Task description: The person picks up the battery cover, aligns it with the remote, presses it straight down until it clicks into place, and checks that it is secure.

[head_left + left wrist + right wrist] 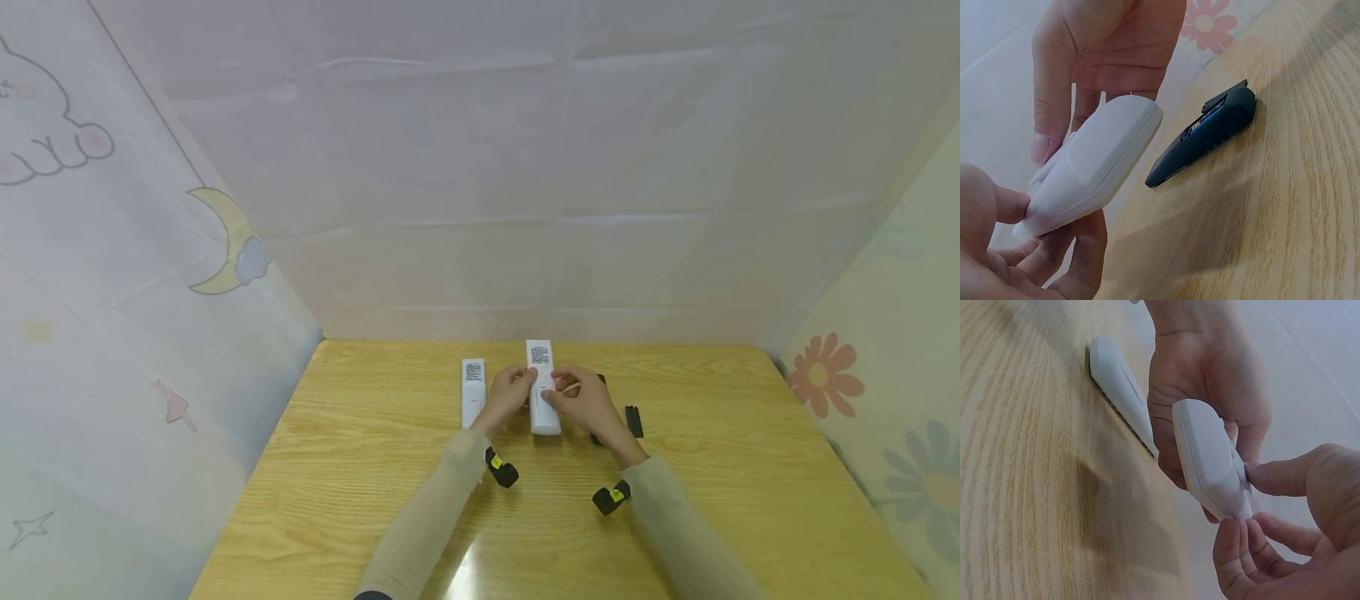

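Both hands are on the white remote (542, 390), lifted off the bench (375, 467) at centre: left hand (510, 398) wraps its side, right hand (581, 402) pinches the back near the battery cover. The cover looks not yet off. A 2nd white remote (472, 392) lies at 9 o'clock, a dark remote (1207, 134) at 3 o'clock, both untouched.

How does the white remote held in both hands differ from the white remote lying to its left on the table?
The held white remote is gripped by the left hand and right hand and lifted off the table; the other white remote lies flat, untouched. The held one looks longer in the head view. Both are white, slim, and carry a printed label near the far end.
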`<state>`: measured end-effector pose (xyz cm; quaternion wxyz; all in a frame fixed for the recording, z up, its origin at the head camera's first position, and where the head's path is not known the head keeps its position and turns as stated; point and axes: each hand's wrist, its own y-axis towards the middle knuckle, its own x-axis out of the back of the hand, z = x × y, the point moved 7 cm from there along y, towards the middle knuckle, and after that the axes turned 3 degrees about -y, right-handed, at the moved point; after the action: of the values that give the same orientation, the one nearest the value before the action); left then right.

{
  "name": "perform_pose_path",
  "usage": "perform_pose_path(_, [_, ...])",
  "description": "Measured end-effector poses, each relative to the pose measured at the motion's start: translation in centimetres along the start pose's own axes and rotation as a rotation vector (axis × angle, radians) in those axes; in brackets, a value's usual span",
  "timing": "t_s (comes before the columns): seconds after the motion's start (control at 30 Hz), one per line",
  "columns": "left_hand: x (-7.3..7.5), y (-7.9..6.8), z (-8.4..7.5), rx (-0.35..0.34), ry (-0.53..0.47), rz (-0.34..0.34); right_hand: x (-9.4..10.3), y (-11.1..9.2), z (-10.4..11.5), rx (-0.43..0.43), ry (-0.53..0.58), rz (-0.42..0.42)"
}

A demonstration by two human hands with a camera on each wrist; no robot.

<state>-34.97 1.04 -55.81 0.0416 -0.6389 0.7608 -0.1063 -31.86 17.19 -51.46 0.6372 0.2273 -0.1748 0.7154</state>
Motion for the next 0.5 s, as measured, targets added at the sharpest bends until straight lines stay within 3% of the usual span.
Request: perform_pose_path(0.5, [0.3, 0.1, 0.0, 0.014, 0.004, -0.014, -0.7, 0.0, -1.3, -0.124, 0.114, 0.058])
